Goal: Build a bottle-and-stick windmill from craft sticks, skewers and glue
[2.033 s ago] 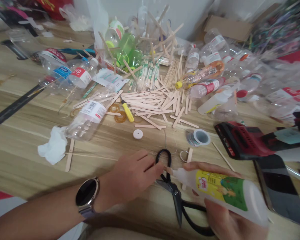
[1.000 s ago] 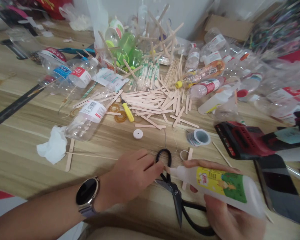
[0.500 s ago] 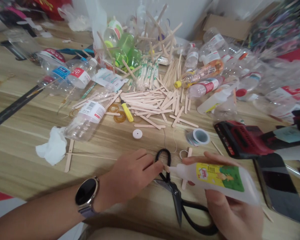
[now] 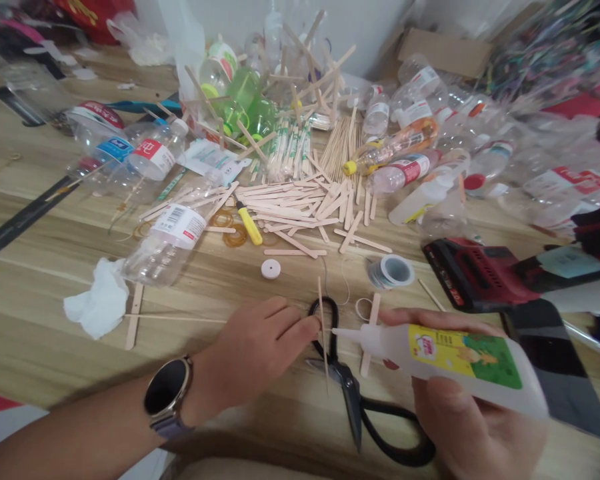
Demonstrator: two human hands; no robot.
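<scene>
Squeeze bottle [image 4: 465, 357] sits in the right hand [image 4: 480, 420], fingers wrapped round it, body tilted on its side, nozzle pointing left. Tip is just beside the middle of a thin stick [image 4: 324, 353], seen edge-on; can't tell if they touch. Left hand [image 4: 257, 353] is closed, fingertips pinching at that stick's middle. A skewer [image 4: 180, 319] runs in from the left, over a flat stick [image 4: 131, 327]; whether the left hand grips it too is hidden.

Risks, my read: a hard squeeze could flood the joint or wet the fingertips, since they're right by the nozzle. A nudge from the tip could skew the stick if the pinch is loose. Drips would probably hit the scissors [image 4: 349, 383], which lie open just underneath.

Further out: spool [image 4: 393, 271] and white disc [image 4: 271, 269] on the far side, drill [image 4: 473, 277] and phone [image 4: 563, 370] right.
</scene>
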